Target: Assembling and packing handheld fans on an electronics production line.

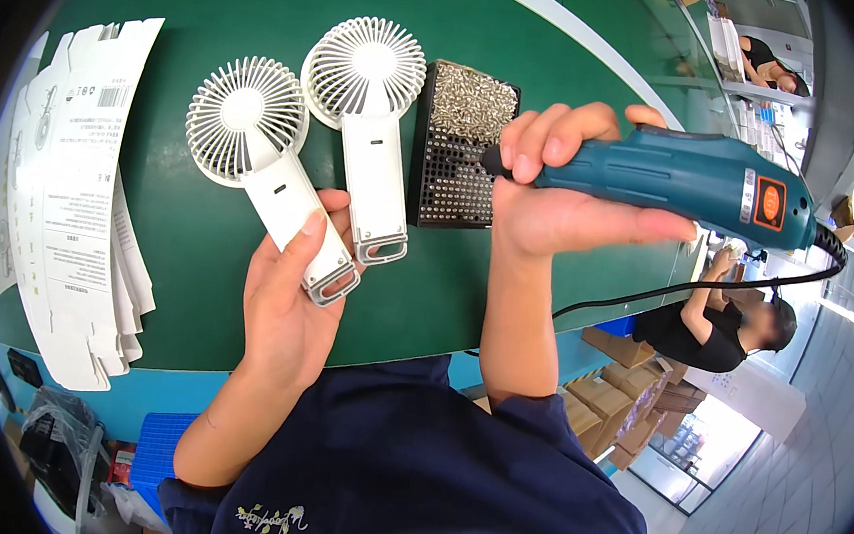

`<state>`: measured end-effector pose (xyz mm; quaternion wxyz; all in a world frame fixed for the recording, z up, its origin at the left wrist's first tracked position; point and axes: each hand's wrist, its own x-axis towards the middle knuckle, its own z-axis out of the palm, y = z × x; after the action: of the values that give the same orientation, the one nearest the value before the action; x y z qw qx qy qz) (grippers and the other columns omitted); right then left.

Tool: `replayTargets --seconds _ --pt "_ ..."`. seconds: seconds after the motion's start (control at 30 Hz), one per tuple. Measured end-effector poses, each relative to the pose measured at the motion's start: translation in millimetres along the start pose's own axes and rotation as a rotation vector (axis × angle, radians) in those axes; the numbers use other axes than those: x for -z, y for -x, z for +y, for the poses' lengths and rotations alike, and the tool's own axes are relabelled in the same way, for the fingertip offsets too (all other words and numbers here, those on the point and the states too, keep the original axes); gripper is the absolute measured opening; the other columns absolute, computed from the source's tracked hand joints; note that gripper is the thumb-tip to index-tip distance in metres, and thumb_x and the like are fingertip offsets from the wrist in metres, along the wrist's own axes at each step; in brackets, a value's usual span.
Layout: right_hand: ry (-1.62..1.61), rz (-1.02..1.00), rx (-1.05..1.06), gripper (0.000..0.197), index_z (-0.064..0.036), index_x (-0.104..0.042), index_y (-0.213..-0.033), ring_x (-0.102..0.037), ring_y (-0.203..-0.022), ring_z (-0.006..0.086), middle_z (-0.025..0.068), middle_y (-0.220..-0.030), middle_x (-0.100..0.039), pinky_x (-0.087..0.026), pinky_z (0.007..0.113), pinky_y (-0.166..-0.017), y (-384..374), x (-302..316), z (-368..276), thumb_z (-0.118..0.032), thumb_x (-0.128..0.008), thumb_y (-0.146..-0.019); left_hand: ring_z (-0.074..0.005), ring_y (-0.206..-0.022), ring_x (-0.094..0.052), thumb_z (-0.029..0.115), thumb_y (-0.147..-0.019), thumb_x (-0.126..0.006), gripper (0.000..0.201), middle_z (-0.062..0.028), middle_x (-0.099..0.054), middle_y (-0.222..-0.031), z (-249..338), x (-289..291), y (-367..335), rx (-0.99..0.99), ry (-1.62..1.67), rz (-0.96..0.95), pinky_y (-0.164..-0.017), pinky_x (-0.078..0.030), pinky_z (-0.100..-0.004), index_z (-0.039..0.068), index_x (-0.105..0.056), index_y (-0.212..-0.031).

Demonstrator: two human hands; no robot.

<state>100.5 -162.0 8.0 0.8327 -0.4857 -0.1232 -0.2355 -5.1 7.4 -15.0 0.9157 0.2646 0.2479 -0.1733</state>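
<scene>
My left hand (289, 296) is closed round the handle of a white handheld fan (283, 190), near the end with a metal loop. Close beside it on the right lies a second white handheld fan (372, 142) of the same kind. In my right hand (553, 197) is a teal electric screwdriver (664, 180), held sideways with its dark tip pointing left. That tip is over the right side of a black screw tray (418, 191), which has loose screws heaped in its far part and rows of holes, some filled, in its near part.
Flat printed white cartons (78, 179) are stacked on the left of the green table (192, 324). A black cord (645, 296) curves from the screwdriver back across the table's right edge. Cardboard boxes (602, 396) stand below. Two other people (713, 325) are at the right. A blue crate (160, 452) sits lower left.
</scene>
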Motion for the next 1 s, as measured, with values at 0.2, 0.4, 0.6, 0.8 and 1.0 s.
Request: replayTargets --seconds 0.2,0.4,0.6,0.8,1.0 --pt "0.003 -0.025 -0.024 0.099 -0.0087 -0.043 -0.113 -0.041 -0.036 0.0154 0.0064 -0.053 -0.046 -0.039 0.028 -0.034 3 -3 0 -0.094 -0.023 -0.067 -0.0165 -0.102 -0.059 0.022 -0.099 -0.048 0.033 -0.0134 -0.060 -0.117 0 -3 1 0.000 0.047 0.015 -0.082 -0.045 -0.0296 -0.001 -0.049 -0.123" --pt "-0.039 -0.003 -0.003 0.100 -0.0113 -0.042 -0.117 -0.041 -0.037 0.0150 0.0059 -0.055 -0.046 -0.040 0.028 -0.036 5 -13 -13 -0.095 -0.023 -0.065 -0.0164 -0.104 -0.059 0.022 -0.099 -0.048 0.033 -0.0131 -0.060 -0.117 1 -4 3 0.004 0.038 0.008 -0.085 -0.045 -0.0303 -0.001 -0.050 -0.122" --pt "-0.148 -0.276 -0.120 0.073 -0.0118 -0.043 -0.124 -0.047 -0.052 0.0138 0.0035 -0.072 -0.049 -0.038 0.030 -0.047 19 -40 -60 -0.073 -0.045 -0.085 -0.0155 -0.105 -0.058 0.022 -0.099 -0.050 0.031 -0.0114 -0.060 -0.117 2 -3 1 0.022 0.061 -0.031 -0.085 -0.045 -0.0296 0.000 -0.052 -0.121" --pt "-0.182 -0.489 -0.172 0.066 -0.0139 -0.038 -0.130 -0.048 -0.051 0.0186 0.0074 -0.073 -0.052 -0.040 0.033 -0.047 50 -60 -53 -0.064 -0.047 -0.089 -0.0117 -0.096 -0.058 0.023 -0.098 -0.053 0.029 -0.0065 -0.062 -0.109 1 -5 1 0.016 0.027 -0.007 -0.080 -0.045 -0.0275 0.003 -0.055 -0.119" --pt "-0.185 -0.461 -0.279 0.065 -0.0148 -0.038 -0.130 -0.048 -0.055 0.0210 0.0101 -0.076 -0.054 -0.040 0.035 -0.051 62 -65 -47 -0.060 -0.049 -0.086 -0.0095 -0.088 -0.057 0.021 -0.097 -0.054 0.026 -0.0040 -0.061 -0.102 0 -1 -1 0.037 0.061 0.012 -0.075 -0.044 -0.0253 0.003 -0.057 -0.116"
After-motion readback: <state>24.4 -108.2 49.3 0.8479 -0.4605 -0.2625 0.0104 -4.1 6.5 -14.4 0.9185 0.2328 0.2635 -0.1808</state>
